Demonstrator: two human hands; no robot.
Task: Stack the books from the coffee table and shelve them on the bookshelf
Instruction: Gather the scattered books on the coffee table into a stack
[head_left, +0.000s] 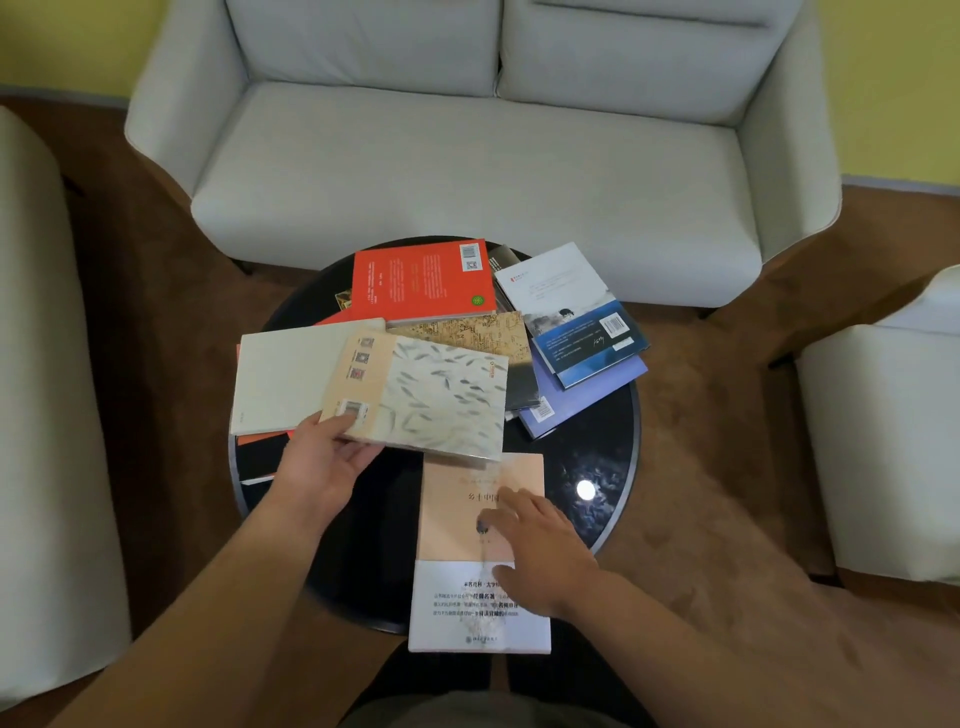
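Stacking barely begun: left hand (332, 462) pinches the pale fish-patterned paperback (431, 395); right hand (535, 551), fingers spread, presses the peach-and-white paperback (457, 525). Remaining books scattered on the round black glass coffee table (597, 467).

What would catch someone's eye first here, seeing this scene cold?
The red book stands out, lying at the far side of the cluttered round black table in front of the pale sofa. Nearer, the left hand holds the fish book by its near corner. The right hand rests on the peach book, which overhangs the table's near edge.
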